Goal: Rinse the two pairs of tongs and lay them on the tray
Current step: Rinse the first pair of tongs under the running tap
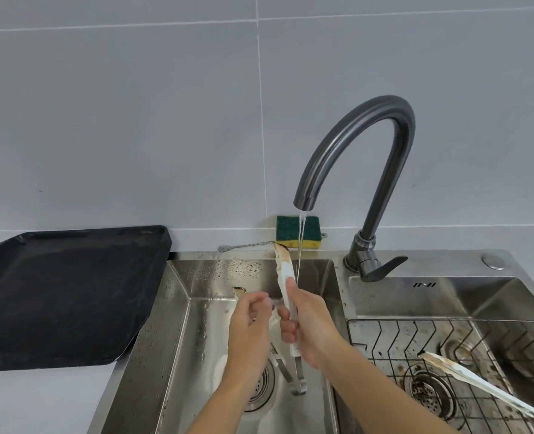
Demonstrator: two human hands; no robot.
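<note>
Over the left sink basin [178, 324], my right hand [309, 324] grips one arm of a white pair of tongs [282, 270], its scorched tip pointing up beside the thin water stream [300, 242]. My left hand [250, 327] closes on the other arm, whose burnt tip [239, 291] pokes out to the left. The metal hinge end [298, 383] hangs below my hands. A second white pair of tongs [478, 383] with stained tips lies on the wire rack in the right basin. The black tray [62, 292] sits on the counter at left.
A dark curved faucet [369, 145] arches over the sink, its lever [381, 269] at the base. A green and yellow sponge [290, 231] leans at the wall behind. A wire rack [394, 343] fills the right basin above a drain [428, 393].
</note>
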